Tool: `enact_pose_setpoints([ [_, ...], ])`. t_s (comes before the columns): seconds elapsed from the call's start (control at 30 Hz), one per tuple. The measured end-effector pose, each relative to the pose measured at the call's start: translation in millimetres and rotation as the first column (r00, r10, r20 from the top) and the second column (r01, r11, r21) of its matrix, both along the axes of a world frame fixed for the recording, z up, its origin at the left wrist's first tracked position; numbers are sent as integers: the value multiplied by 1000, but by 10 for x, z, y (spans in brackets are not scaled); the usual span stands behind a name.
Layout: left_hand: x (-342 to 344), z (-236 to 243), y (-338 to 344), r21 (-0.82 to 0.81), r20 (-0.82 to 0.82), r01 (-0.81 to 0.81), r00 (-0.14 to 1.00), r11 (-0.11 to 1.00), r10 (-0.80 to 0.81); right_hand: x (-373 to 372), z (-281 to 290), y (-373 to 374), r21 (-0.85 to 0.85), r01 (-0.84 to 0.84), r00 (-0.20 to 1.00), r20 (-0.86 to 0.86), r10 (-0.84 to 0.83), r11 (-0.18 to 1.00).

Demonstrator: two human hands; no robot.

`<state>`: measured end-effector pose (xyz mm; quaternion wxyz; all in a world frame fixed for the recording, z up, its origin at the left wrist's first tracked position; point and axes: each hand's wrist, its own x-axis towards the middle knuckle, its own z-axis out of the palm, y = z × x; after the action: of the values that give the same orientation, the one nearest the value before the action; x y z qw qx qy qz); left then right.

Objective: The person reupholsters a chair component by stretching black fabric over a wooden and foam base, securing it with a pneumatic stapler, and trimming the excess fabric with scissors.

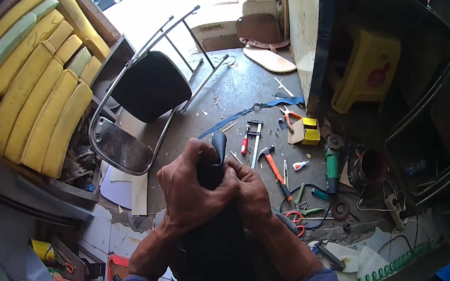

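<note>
My left hand [191,188] and my right hand [251,197] are close together in front of my body, both closed on a piece of black sheet material [219,144]. It looks like upholstery leather or cloth, and its upper edge stands up folded between my fingers. My thumbs press on it from the near side. Below my hands, dark material hangs toward my lap, and I cannot tell where it ends and my clothing begins. Beyond my hands lie a bar clamp [257,140] with a red handle and an orange-and-black hammer [273,166].
A metal-framed chair with a black seat [153,87] lies tipped at the left, beside stacked yellow foam pads [40,82]. Right of my hands are a green angle grinder [332,163], red-handled scissors [296,218], pliers [288,114] and a yellow box [310,132]. A yellow stool [368,69] stands behind.
</note>
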<state>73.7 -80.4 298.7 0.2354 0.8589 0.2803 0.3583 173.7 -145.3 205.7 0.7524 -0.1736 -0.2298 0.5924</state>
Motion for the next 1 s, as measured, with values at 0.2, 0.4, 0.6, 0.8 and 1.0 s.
enact_pose_setpoints([
  [0.2, -76, -116, 18, 20, 26, -32, 999, 999, 32, 71, 115, 2, -124, 152, 930, 353, -100, 981],
  [0.4, -183, -96, 15, 66, 43, -153, 988, 986, 150, 397, 599, 146, 543, 338, 244, 738, -629, 769],
  [0.6, -245, -102, 40, 33, 154, -40, 987, 999, 35, 669, 672, 379, 721, 19, -171, 685, -708, 693],
  [0.8, -366, -14, 39, 44, 91, -86, 993, 995, 82, 322, 190, 314, 829, 212, -334, 559, -759, 517],
  [1.0, -401, -68, 79, -83, 50, -3, 999, 997, 7, -100, -63, 15, 662, 379, -152, 734, -662, 647],
])
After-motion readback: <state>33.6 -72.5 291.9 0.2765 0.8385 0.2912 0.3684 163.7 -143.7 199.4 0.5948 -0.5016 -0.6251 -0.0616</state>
